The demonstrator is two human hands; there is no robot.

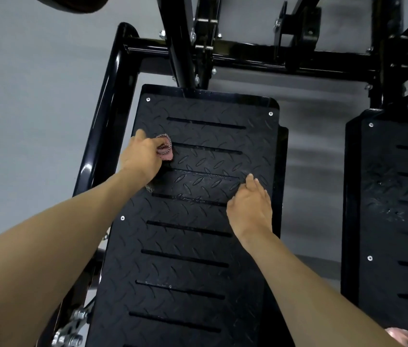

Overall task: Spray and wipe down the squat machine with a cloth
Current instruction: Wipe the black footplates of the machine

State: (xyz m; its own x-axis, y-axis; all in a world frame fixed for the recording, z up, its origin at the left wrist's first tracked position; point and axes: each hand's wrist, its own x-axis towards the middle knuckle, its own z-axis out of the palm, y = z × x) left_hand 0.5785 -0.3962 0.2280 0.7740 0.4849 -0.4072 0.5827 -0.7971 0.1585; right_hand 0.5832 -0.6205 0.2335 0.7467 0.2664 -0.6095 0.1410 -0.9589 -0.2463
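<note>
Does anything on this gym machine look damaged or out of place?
Nothing looks broken. The right footplate shows whitish specks near its inner edge, droplets or scuffs, I cannot tell. The left hand grips the cloth on the other footplate.

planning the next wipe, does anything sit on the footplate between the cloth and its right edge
Only the right hand, resting on the footplate nearer the person and right of the cloth in the left hand. Straight across, nothing visible blocks it.
</note>
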